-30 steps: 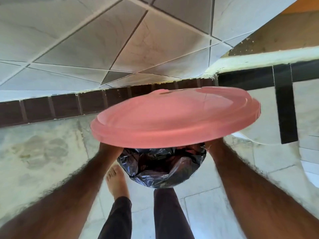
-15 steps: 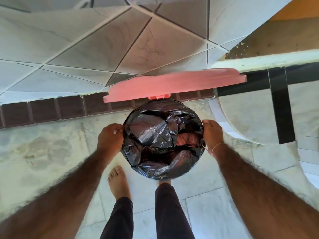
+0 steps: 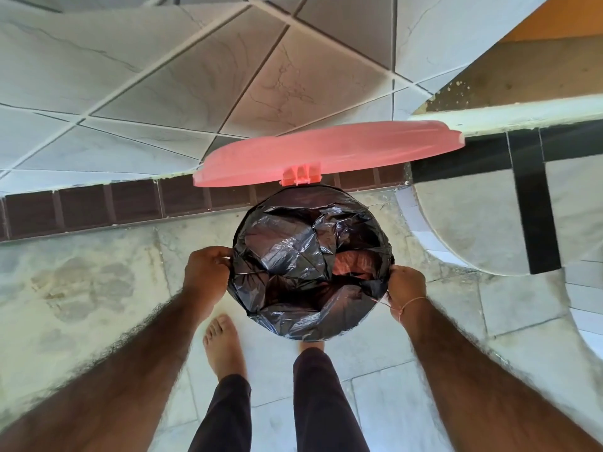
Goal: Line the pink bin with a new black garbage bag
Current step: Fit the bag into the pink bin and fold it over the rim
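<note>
Bag edge gripped on both sides of the bin.
Your left hand (image 3: 207, 267) and right hand (image 3: 406, 285) fingers pinch the black garbage bag (image 3: 306, 256) at opposite sides of the rim; the bin lies between them.

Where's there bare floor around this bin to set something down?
Bare floor lies left of the left hand, below the brown tile strip. More lies right of the right hand, before the curved step. It is crowded under the black bag, where the bare foot stands.

Pale marbled tile wall (image 3: 137, 79), brown tile skirting (image 3: 98, 207), stained stone floor (image 3: 81, 288)
</note>
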A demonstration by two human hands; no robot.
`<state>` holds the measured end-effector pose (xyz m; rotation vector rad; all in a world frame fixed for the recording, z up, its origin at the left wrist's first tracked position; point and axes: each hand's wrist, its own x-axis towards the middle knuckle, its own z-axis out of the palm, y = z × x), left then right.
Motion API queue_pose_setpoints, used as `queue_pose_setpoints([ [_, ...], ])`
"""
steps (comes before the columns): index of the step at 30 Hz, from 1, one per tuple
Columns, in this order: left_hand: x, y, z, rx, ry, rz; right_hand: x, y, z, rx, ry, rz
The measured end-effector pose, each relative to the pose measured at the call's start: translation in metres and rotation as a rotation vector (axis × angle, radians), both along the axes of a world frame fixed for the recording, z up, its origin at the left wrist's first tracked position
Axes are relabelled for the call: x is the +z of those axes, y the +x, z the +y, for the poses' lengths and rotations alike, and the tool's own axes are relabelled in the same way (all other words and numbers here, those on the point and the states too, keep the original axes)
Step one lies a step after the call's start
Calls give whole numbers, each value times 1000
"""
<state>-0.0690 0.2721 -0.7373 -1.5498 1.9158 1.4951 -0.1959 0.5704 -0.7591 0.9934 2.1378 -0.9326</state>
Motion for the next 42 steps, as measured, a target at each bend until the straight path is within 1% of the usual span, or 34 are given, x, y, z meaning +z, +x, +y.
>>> queue_pose_setpoints([
  [2, -11, 5, -2, 29, -1, -8, -6, 0, 3, 132, 84, -15],
  [3, -14, 6, -1, 19, -21, -23, -10, 0, 3, 198, 123, 10],
  [4, -17, 6, -1, -4, -50, -31, -13, 2, 2, 216, 145, 33],
  [7, -19, 1, -1, -139, -179, -87, -15, 3, 0, 202, 232, 74],
  [9, -16, -1, -2, -167, -253, -105, -5, 0, -2, 122, 325, 176],
  [10, -11, -2, -2, -150, -329, -94, 7, 2, -6, 129, 377, 280],
  [11, -6, 0, 2, -141, -459, -56, 19, 7, -13, 214, 397, 422],
  [12, 1, 1, 10, -155, -609, 34, 31, 15, -23, 376, 360, 563],
  [13, 13, 1, 24, -221, -700, 159, 44, 26, -38, 579, 274, 648],
  [14, 23, -1, 42, -337, -707, 291, 47, 38, -53, 781, 155, 669],
  [15, 30, -3, 60, -487, -657, 377, 43, 48, -68, 962, 40, 613],
  [16, 29, -5, 75, -630, -589, 391, 32, 55, -80, 1104, -34, 507],
  [17, 26, -8, 84, -739, -524, 328, 15, 59, -91, 1225, -52, 393],
  [18, 19, -11, 86, -788, -485, 226, -2, 59, -100, 1328, -27, 277],
  [19, 13, -16, 83, -780, -444, 109, -17, 57, -108, 1408, 16, 161],
  [20, 4, -19, 78, -729, -410, 23, -32, 53, -114, 1466, 62, 76],
  [21, -1, -23, 72, -666, -385, -24, -45, 49, -119, 1495, 94, 24],
  [23, -5, -33, 63, -553, -328, -53, -67, 39, -123, 1485, 102, 11],
  [25, -6, -45, 58, -432, -233, -46, -83, 33, -122, 1470, 55, 40],
  [28, -10, -53, 49, -298, -86, -73, -96, 26, -107, 1354, 28, 81],
  [30, -13, -51, 48, -301, -57, -83, -96, 21, -91, 1246, 32, 75],
  [32, -11, -47, 49, -343, -70, -92, -88, 17, -83, 1147, 16, 76],
  [35, -8, -41, 53, -383, -75, -90, -66, 19, -85, 1087, -1, 87],
  [36, -6, -39, 53, -438, -108, -61, -56, 21, -85, 1093, -6, 95],
  [37, -3, -35, 55, -539, -165, -12, -43, 25, -84, 1105, -12, 111],
  [38, 1, -29, 57, -709, -250, 41, -31, 31, -81, 1119, -18, 145],
  [39, 3, -21, 59, -921, -380, 82, -18, 37, -75, 1129, -15, 210],
  [40, 7, -12, 62, -1085, -502, 99, -5, 45, -68, 1115, 1, 283],
  [41, 9, -2, 63, -1157, -575, 111, 7, 53, -61, 1062, 30, 349],
  [42, 11, 9, 62, -1183, -637, 137, 17, 61, -52, 971, 74, 407],
])
